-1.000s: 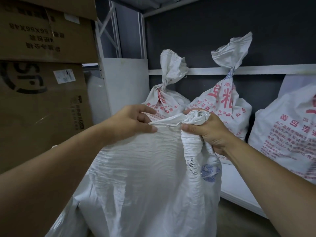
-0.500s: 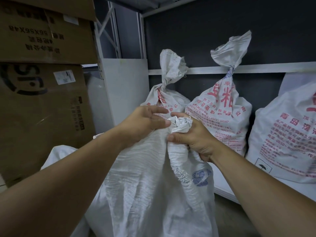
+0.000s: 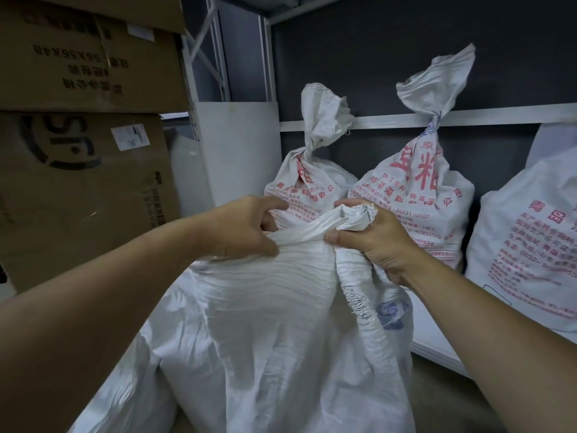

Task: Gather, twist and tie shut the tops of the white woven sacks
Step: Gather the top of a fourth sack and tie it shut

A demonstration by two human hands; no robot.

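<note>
The right hand (image 3: 377, 245) grip clenches the bunched sack top (image 3: 356, 214) as an anchor; the left hand (image 3: 243, 229) grip pinches its slack rim for gathering.

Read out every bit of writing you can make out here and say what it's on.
"56X56X48", upside down: upper cardboard box.
"(2023) 02007", red: middle tied sack.
"0532-", red: right-hand sack.
Other red Chinese print, also on the left tied sack: too blurred to quote.
Lower cardboard box, black logo and white label: unreadable.
Plain sack being gathered: blue mark only, unreadable.
</note>
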